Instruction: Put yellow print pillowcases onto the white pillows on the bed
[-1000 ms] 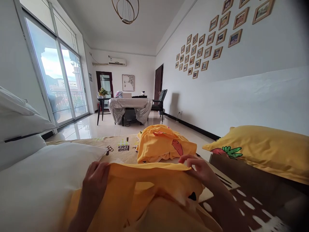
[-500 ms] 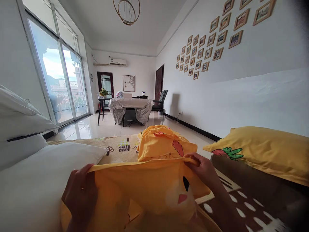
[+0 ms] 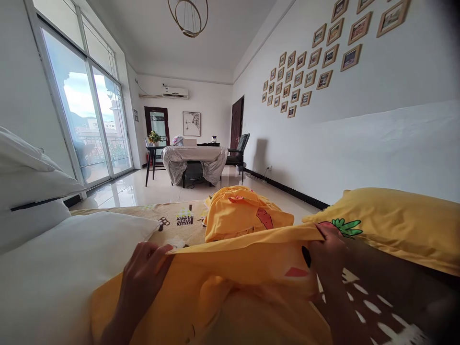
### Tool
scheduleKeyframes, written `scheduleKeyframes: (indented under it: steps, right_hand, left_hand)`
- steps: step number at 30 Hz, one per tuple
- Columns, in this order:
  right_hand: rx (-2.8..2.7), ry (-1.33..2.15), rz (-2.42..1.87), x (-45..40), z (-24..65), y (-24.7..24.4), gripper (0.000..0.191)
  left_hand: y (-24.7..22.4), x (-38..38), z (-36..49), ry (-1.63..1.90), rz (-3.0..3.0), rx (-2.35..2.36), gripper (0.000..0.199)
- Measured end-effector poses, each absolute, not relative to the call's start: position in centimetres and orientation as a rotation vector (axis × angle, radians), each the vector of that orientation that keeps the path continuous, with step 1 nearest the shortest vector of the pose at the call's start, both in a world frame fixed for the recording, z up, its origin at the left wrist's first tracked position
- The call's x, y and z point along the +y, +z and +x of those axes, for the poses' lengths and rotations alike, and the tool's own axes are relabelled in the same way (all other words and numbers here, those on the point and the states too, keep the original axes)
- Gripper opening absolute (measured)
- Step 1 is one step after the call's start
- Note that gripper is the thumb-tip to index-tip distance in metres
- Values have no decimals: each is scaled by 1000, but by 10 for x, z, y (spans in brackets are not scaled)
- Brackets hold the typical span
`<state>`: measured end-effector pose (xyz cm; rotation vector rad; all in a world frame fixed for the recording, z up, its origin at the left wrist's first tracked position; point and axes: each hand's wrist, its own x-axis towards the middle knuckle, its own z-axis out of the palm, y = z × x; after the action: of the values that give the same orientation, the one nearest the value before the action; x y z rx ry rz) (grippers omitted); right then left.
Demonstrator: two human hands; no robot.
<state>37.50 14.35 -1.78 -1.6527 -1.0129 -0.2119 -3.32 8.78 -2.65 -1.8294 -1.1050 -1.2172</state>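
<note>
A yellow pillowcase [image 3: 247,261] printed with a cartoon face is stretched between my hands, its upper edge pulled nearly straight. My left hand [image 3: 143,278] pinches that edge on the left. On the right, my right hand [image 3: 328,254] has its fingers closed around the other end of the edge. The lower part spreads out toward me. Just beyond lies a crumpled heap of yellow fabric [image 3: 237,213] with carrot prints. To the left, close to my left hand, rests a plain white pillow [image 3: 72,268].
A yellow pillow [image 3: 402,223] with a carrot print lies at the right. Beneath is a patterned beige and brown blanket [image 3: 143,213]. More white bedding [image 3: 28,167] is stacked at the far left. Across the floor stand a covered table [image 3: 194,155] and a black chair [image 3: 239,151].
Both hands have shifted to the right along with the pillowcase's edge. My right hand has turned over and now overlaps the yellow pillow's corner in view.
</note>
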Motion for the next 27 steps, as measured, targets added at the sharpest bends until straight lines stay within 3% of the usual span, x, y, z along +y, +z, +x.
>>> scheduleKeyframes:
  steps: [5,11,16,21,27]
  right_hand:
    - [-985,-66,-1506,146,383,-20,56]
    - [-1152,-94,-1690,162,393,-32,33]
    - [-1227,-236,-1878,158,390,-32,35]
    - [-1159,-158,-2032,150,397,-25,37]
    - [-1054,452,-1429,153,395,-21,36]
  left_hand:
    - [-34,95,-41,-1078,-1835,-1269,20]
    - [-41,96,-57,-836,-1669,-1739,29]
    - [-26,86,-53,-749,-1511,-2304,41]
    - [-21,90,-55,-1102,-1678,-2490,41]
    - [-27,100,-65,-1436,-1805,-2579,34]
